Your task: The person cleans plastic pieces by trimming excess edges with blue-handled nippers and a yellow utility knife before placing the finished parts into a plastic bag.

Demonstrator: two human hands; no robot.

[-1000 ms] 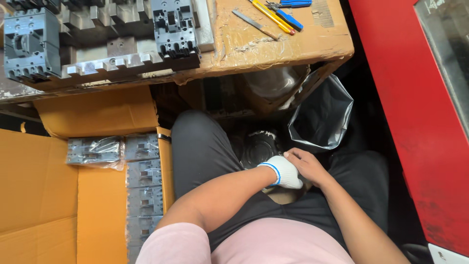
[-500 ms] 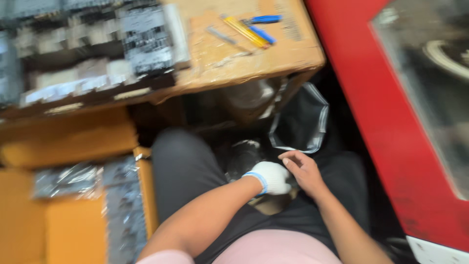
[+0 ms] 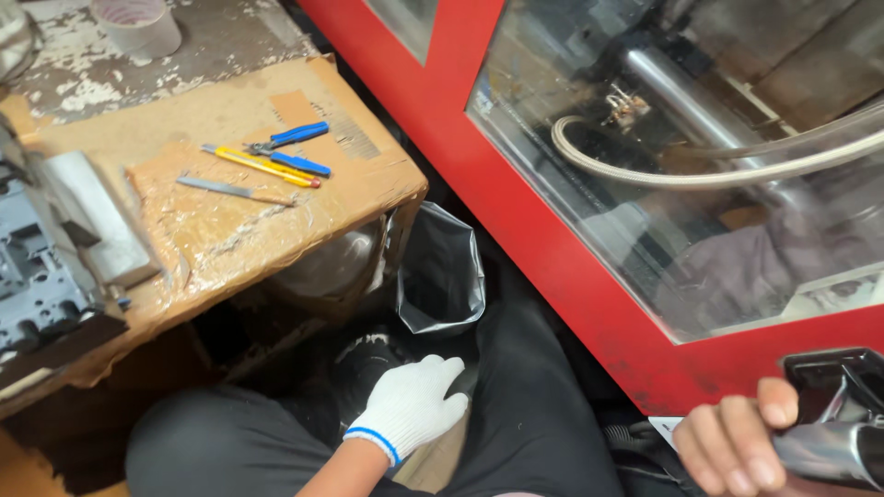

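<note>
Our bare right hand is what's at work here, at the lower right edge of the view, its grip wrapped around a shiny metal handle that sits under a black latch housing on the red door frame; the fingers curl over the bar from above, which is how we would take a lever to get a firm pull on it, though we cannot tell which way it swings. Behind the door's clear panel we see a pale hose looping across a steel tube, so the handle seems to belong to a machine's guard door. Our left hand, in a white knit glove with a blue cuff band, holds nothing: its grip is spread, fingers loosely apart, resting low between our knees in dark trousers, probably just parked there while the other hand reaches. Just beyond it stands a small bin with a black liner, tucked between our legs and the table, handy for scraps. The table is covered in cardboard under wrinkled clear film, likely to protect the top. On it, well apart from both hands, lie blue-handled pliers, a yellow utility knife and a grey blade or file, laid side by side within easy reach. Grey moulded parts sit at the left edge, and a roll of tape stands on the worn surface farther back.
</note>
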